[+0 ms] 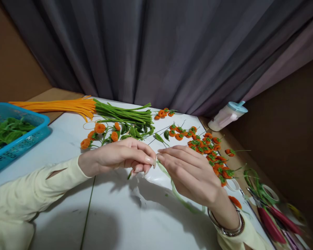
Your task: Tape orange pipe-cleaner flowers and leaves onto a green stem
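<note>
My left hand (130, 157) is closed in a pinch over the white tabletop, thumb against the fingers. From beneath its fingers pokes the dark green end of a thin green stem (129, 175); most of it is hidden. My right hand (191, 170) is closed too, its fingertips almost meeting the left thumb. A pale green strip of floral tape (178, 194) runs from those fingertips down under the right palm toward the wrist. Just beyond the hands lie loose green fuzzy leaves (159, 137) and orange fuzzy flowers with green stems (100, 128).
A blue basket (39, 125) of green leaves stands at left. Orange pipe cleaners (59, 106) and green pipe cleaners (125, 114) lie at the back. Many small orange flower heads (206, 142), red-handled pliers (271, 225), a tape roll (270, 193) and a lidded cup (226, 116) are at right.
</note>
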`<state>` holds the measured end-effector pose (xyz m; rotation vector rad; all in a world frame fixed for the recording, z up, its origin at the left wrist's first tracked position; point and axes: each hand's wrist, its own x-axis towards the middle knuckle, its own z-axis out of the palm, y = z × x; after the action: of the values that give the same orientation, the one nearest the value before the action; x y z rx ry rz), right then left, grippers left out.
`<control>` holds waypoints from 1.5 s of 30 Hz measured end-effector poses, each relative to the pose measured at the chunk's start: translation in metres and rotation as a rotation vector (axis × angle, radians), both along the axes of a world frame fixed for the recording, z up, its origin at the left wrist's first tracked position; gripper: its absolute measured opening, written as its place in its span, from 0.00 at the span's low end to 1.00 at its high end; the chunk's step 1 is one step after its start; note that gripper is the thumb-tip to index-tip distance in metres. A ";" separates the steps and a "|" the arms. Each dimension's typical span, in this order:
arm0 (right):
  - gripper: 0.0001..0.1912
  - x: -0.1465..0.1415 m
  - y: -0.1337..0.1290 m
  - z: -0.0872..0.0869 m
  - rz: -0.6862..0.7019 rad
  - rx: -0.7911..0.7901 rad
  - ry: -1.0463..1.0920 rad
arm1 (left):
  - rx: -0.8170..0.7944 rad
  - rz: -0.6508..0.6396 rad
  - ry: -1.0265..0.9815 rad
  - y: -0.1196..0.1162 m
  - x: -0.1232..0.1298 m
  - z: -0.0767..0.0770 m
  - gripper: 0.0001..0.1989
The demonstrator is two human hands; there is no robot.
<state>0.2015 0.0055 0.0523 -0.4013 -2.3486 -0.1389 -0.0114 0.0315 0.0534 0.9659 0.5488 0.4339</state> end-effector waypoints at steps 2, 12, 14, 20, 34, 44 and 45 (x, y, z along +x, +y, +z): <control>0.11 0.000 0.000 0.000 -0.014 0.053 -0.046 | -0.040 -0.001 -0.009 0.001 -0.001 0.000 0.02; 0.13 0.007 0.002 0.001 -0.014 0.098 -0.097 | -0.227 -0.063 0.004 0.002 0.003 0.005 0.06; 0.13 0.007 0.002 0.001 0.000 0.043 -0.049 | -0.144 -0.049 0.027 0.001 0.004 0.006 0.06; 0.08 0.001 0.000 0.004 -0.009 -0.429 0.123 | 0.783 0.122 0.338 -0.009 0.001 0.003 0.08; 0.08 0.000 0.007 -0.001 0.025 -0.296 0.026 | 0.232 -0.016 0.224 0.000 0.004 0.007 0.12; 0.08 0.005 0.017 -0.009 -0.047 -0.466 0.037 | 1.031 0.171 0.521 -0.001 0.004 -0.013 0.13; 0.07 0.005 0.017 -0.008 -0.076 -0.555 0.049 | 1.237 0.213 0.565 -0.004 0.004 -0.016 0.13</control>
<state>0.2061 0.0229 0.0442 -0.7490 -2.2972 0.4928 -0.0070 0.0278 0.0371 2.2688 0.9152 0.7149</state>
